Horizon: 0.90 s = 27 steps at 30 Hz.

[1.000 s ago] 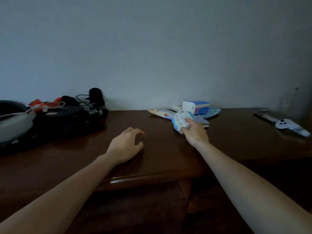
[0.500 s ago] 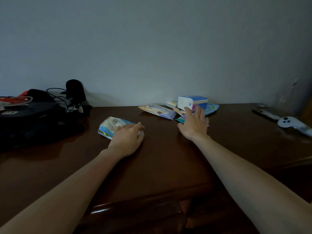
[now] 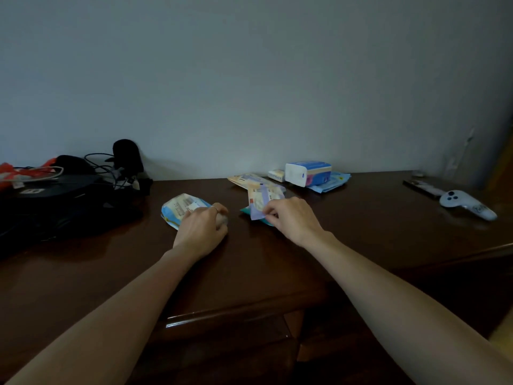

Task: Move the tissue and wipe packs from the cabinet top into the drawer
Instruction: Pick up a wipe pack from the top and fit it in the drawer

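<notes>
A blue and white wipe pack (image 3: 180, 208) lies on the dark wooden cabinet top (image 3: 347, 218), and my left hand (image 3: 201, 230) is closed over its near end. My right hand (image 3: 291, 219) pinches the corner of a flat pale purple and orange pack (image 3: 261, 198), lifting it off a teal pack (image 3: 245, 210) beneath. Another flat pack (image 3: 247, 180) lies behind. By the wall stand a white and blue tissue box (image 3: 306, 173), a small pack (image 3: 276, 175) and a flat blue pack (image 3: 330, 182). The drawer is out of sight.
A black bag (image 3: 55, 201) with cables and a black microphone-like object (image 3: 126, 155) fills the left of the top. At the far right lie a white game controller (image 3: 466, 204) and a dark remote (image 3: 422, 187). The cabinet's front edge (image 3: 236, 314) runs below my forearms.
My right hand went from flat on the stack to pinching the purple pack and pulling it toward me. My left hand stays on the blue and white pack.
</notes>
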Available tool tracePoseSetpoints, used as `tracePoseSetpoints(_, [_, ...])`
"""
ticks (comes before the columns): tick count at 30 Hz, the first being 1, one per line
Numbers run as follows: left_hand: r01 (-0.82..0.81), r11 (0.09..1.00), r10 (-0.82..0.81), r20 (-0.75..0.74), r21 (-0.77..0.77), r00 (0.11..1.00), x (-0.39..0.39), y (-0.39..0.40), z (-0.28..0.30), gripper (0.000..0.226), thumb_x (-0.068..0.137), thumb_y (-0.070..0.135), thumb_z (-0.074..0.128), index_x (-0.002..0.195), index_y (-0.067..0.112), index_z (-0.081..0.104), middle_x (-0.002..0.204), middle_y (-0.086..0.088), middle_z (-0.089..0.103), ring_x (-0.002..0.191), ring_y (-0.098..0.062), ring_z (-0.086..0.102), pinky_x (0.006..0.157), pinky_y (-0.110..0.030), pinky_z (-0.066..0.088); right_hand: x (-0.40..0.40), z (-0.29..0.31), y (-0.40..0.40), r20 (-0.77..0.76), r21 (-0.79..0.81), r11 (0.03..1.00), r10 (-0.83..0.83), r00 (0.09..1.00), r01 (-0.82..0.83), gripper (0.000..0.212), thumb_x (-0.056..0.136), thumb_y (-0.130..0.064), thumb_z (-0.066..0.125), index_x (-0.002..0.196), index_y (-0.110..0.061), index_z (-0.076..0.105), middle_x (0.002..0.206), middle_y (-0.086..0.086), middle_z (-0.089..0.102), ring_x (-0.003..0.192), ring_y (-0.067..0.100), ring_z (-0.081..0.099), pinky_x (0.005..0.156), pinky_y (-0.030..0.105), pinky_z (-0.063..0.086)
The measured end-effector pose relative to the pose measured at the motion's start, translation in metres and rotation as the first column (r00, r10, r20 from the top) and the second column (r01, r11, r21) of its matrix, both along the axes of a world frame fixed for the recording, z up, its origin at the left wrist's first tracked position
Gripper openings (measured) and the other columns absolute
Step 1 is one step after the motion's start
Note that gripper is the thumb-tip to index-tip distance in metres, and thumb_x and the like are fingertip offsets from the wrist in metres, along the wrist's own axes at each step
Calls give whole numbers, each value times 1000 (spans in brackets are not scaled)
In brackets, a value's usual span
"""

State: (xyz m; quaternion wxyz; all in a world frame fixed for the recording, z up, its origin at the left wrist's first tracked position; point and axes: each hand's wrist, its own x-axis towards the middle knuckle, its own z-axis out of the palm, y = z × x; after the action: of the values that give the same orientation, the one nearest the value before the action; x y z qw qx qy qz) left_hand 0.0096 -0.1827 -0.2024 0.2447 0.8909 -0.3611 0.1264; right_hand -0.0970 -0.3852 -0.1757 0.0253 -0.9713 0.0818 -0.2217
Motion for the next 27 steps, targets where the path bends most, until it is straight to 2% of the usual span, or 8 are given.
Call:
tracePoseSetpoints(3, [-22, 997, 23, 14, -76, 1000, -8, 11, -3, 33, 94, 33, 63, 124, 23, 52, 101, -4, 69, 93, -24, 66, 74, -36, 49, -7, 2, 14, 238, 244, 967, 6, 971, -66, 20, 97, -21, 66, 114, -25, 76, 107, -3, 76, 98, 11, 69, 83, 31, 56])
tracePoseSetpoints(6, [-24, 995, 27, 29, -93, 999, -21, 25, -6, 44, 94, 25, 64, 134, 27, 46, 111, -5, 69, 98, -25, 67, 76, -40, 56, -19, 6, 27, 451, 571, 809, -166, 877, -141, 24, 97, -16, 66, 119, -23, 72, 111, -10, 73, 103, 2, 66, 90, 26, 55])
tracePoseSetpoints(9, [-18, 975, 47, 125, -221, 991, -44, 43, -8, 40, 95, 18, 63, 134, 23, 56, 119, -6, 70, 105, -27, 67, 75, -34, 50, -39, 3, 35, 498, 755, 638, -406, 766, -153, 28, 102, -17, 55, 127, -23, 66, 110, -10, 67, 105, 7, 63, 87, 26, 49])
tracePoseSetpoints(12, [20, 907, 67, 191, -420, 979, -83, 62, 0, 36, 99, 18, 59, 134, 22, 59, 127, 0, 66, 112, -22, 64, 85, -32, 49, -66, -5, 47, 452, 886, 378, -576, 681, -268, 30, 104, -12, 48, 128, -24, 63, 118, -3, 66, 108, 14, 64, 87, 31, 52])
tracePoseSetpoints(15, [85, 798, 51, 208, -596, 977, -143, 82, 3, 33, 103, 26, 49, 134, 34, 56, 126, 7, 55, 105, -13, 60, 82, -31, 48, -107, -22, 82, 454, 851, 75, -601, 658, -519, 27, 99, -12, 57, 119, -28, 64, 117, -2, 72, 107, 18, 71, 84, 39, 60])
tracePoseSetpoints(17, [64, 723, 75, 170, -688, 983, -186, 95, -7, 32, 102, 27, 46, 128, 39, 61, 126, 4, 51, 106, -10, 56, 83, -33, 52, -142, -42, 105, 399, 835, -42, -640, 657, -549, 31, 96, -7, 49, 115, -27, 62, 116, 2, 73, 104, 23, 73, 80, 42, 62])
tracePoseSetpoints(22, [-77, 523, 52, -59, -849, 997, -275, 132, -79, 29, 98, 23, 48, 106, 38, 72, 125, 0, 44, 119, -11, 51, 95, -25, 51, -225, -135, 154, 227, 908, -127, -652, 724, -399, 32, 103, -18, 39, 117, -23, 68, 113, 4, 75, 99, 22, 74, 70, 36, 62])
tracePoseSetpoints(27, [-434, 642, 93, -497, -633, 863, -313, 163, -194, 35, 102, 22, 43, 88, 43, 68, 114, 11, 46, 107, -9, 54, 74, -19, 49, -277, -253, 182, -116, 985, -168, -543, 831, 28, 29, 108, -31, 42, 121, -23, 66, 119, 6, 71, 105, 26, 68, 87, 45, 59])
